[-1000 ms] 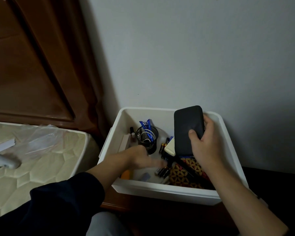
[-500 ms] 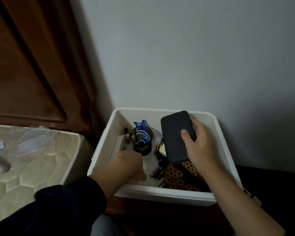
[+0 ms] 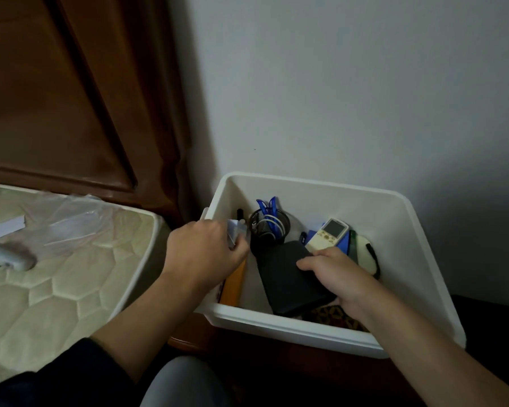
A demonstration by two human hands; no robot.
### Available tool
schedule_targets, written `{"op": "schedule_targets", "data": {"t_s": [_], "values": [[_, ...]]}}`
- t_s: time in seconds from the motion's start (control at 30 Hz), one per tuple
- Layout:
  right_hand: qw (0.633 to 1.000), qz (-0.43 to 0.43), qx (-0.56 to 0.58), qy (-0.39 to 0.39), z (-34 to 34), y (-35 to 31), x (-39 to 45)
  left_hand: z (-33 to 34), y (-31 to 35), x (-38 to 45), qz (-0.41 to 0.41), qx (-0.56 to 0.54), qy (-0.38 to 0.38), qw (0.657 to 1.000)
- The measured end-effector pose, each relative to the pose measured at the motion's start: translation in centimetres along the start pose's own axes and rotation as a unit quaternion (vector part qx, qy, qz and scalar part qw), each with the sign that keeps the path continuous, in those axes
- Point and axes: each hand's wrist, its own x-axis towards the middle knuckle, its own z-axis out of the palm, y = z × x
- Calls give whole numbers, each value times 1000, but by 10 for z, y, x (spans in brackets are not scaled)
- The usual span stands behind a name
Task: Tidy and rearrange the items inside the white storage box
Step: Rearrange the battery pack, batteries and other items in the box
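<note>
Nearest the camera, both forearms reach into the box (image 3: 400, 342), which sits against the wall (image 3: 350, 83) beside a mattress (image 3: 56, 274). Right hand (image 3: 335, 274) grips a dark case (image 3: 288, 277) lying over a patterned pouch (image 3: 329, 314). Left hand (image 3: 203, 251) pinches a small white item (image 3: 235, 230) above an orange block (image 3: 232, 286). Behind them stand a mesh cup (image 3: 265, 230) and a remote (image 3: 328, 235).
</note>
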Motion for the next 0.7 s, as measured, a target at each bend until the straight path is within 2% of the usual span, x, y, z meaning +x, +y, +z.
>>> {"op": "schedule_targets", "data": {"t_s": [0.23, 0.33, 0.43, 0.53, 0.7], "values": [[997, 68, -7, -19, 15, -4, 4, 7, 2, -5, -2, -8, 30, 1000], [997, 72, -20, -25, 25, 0, 11, 10, 3, -5, 34, 5, 36, 999], [997, 68, -19, -33, 33, 0, 15, 10, 7, -3, 78, 2, 9, 997], [996, 69, -20, -44, 39, -4, 17, 11, 8, -2, 80, 15, 18, 996], [992, 68, -102, -43, 51, -1, 23, 12, 9, -2, 100, 38, 21, 994]]}}
